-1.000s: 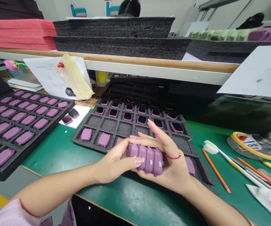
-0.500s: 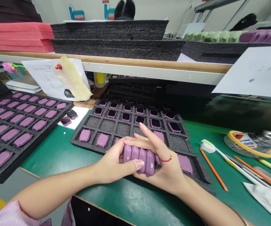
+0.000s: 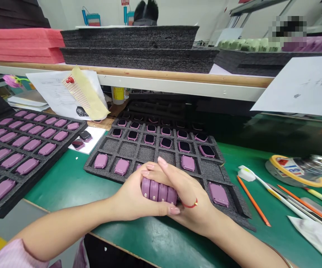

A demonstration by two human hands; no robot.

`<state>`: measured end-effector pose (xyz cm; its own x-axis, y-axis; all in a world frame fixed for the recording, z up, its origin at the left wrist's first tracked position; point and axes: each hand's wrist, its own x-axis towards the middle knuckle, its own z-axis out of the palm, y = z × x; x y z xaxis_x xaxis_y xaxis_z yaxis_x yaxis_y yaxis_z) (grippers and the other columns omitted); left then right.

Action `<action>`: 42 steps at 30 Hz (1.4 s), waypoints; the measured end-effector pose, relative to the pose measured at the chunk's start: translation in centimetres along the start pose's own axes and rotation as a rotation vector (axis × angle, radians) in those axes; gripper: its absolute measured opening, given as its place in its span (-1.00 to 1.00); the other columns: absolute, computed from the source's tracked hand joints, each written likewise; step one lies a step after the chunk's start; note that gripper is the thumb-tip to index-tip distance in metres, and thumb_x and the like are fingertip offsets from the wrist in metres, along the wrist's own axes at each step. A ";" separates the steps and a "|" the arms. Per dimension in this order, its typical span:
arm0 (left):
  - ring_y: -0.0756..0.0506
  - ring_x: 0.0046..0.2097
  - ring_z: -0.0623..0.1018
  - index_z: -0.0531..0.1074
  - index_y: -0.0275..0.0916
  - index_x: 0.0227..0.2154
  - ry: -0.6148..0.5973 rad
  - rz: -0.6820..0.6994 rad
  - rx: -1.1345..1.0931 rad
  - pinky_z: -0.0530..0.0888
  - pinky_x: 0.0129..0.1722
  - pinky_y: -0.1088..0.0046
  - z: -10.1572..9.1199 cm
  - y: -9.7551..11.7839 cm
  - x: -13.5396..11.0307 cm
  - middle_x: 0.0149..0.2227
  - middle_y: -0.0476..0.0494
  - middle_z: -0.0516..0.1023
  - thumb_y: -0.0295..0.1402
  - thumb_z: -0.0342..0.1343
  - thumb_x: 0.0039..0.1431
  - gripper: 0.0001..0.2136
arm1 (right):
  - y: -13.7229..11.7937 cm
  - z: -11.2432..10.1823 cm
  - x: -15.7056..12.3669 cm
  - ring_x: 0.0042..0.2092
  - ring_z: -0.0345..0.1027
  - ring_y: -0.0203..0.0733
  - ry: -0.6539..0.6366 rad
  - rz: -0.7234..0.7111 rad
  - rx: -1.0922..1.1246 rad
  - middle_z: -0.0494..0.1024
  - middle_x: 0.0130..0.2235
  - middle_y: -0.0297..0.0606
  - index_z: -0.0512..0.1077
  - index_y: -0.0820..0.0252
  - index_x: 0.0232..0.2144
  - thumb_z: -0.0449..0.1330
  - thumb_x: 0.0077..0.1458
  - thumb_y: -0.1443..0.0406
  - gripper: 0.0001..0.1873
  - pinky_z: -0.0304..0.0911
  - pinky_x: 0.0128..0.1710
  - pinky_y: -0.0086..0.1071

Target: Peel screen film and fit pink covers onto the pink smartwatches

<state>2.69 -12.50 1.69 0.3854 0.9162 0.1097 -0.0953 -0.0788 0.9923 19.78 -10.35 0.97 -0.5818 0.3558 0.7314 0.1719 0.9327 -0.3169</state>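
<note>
Closer together now, the left hand (image 3: pixel 130 190) and right hand (image 3: pixel 191 197) have turned the stack of mauve watch cases (image 3: pixel 158 190) and cover more of it than a second ago. In the head view, the cases stand on edge in a tight row, clamped between both palms. Fingers (image 3: pixel 161 160) from both hands meet over the far side, and the left thumb (image 3: pixel 173 210) runs along the near side. The stack sits above the near part of a black foam tray (image 3: pixel 205 169), whose far rows hold dark-faced cases. A second tray (image 3: pixel 66 143) of mauve cases lies left on the green bench (image 3: pixel 66 178); an orange pencil (image 3: pixel 253 201) and tape roll (image 3: pixel 286 167) lie right.
</note>
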 end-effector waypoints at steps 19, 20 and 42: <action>-0.15 0.18 0.55 0.34 -0.12 0.06 -0.125 0.517 0.243 0.47 0.20 0.27 -0.9 -0.7 -0.6 0.09 -0.17 0.59 -0.53 0.33 0.13 -0.53 | -0.2 -0.7 0.6 0.01 0.51 -0.12 0.247 0.732 0.656 0.59 -0.02 -0.21 0.31 -0.02 0.21 0.07 0.31 -0.11 -0.44 0.42 0.08 -0.18; -0.15 0.19 0.54 0.34 -0.12 0.05 -0.117 0.538 0.252 0.48 0.19 0.29 -0.9 -0.7 -0.5 0.10 -0.17 0.59 -0.53 0.33 0.13 -0.54 | -0.3 -0.8 0.5 -0.01 0.54 -0.09 0.195 0.765 0.712 0.59 -0.03 -0.20 0.28 0.00 0.23 0.07 0.28 -0.16 -0.37 0.45 0.03 -0.17; -0.14 -0.18 0.62 0.55 -0.32 -0.14 -0.083 -0.355 -0.499 0.52 -0.12 0.32 -0.3 -1.0 0.4 -0.28 -0.20 0.60 -0.06 0.45 -0.06 -0.49 | -0.8 -0.1 0.1 0.14 0.46 0.02 -0.101 0.296 -0.040 0.54 0.13 -0.14 -0.04 -0.05 0.43 0.32 0.12 0.38 -0.05 0.37 0.19 0.03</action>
<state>2.66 -11.94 0.68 0.5406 0.8176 -0.1985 -0.3585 0.4373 0.8248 19.67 -11.05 1.39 -0.5777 0.6062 0.5466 0.3755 0.7920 -0.4815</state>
